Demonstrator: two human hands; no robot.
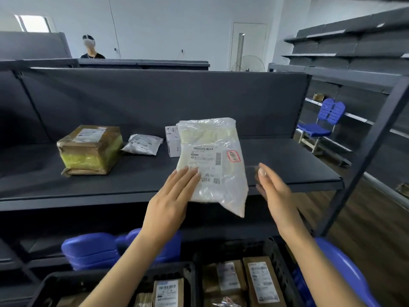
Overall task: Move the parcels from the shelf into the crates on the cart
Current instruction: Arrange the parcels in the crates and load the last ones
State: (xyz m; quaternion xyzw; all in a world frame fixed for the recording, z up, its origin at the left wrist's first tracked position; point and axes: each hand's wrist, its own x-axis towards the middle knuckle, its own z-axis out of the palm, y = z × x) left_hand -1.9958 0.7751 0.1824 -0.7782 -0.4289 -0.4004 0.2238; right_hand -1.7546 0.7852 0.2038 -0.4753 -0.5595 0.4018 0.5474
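Observation:
A clear plastic bag parcel with a white label and a red stamp is lifted over the front edge of the dark shelf. My left hand grips its lower left corner. Just to the bag's right, my right hand is held with fingers apart and touches nothing. Still on the shelf are a taped brown box, a small grey mailer bag and a small white box partly hidden behind the held bag. Below are two black crates holding several labelled parcels.
A blue chair back sits under the shelf beside the crates. The shelf's dark post rises at the right. Another blue chair and more shelving stand to the right. A person stands behind the shelf.

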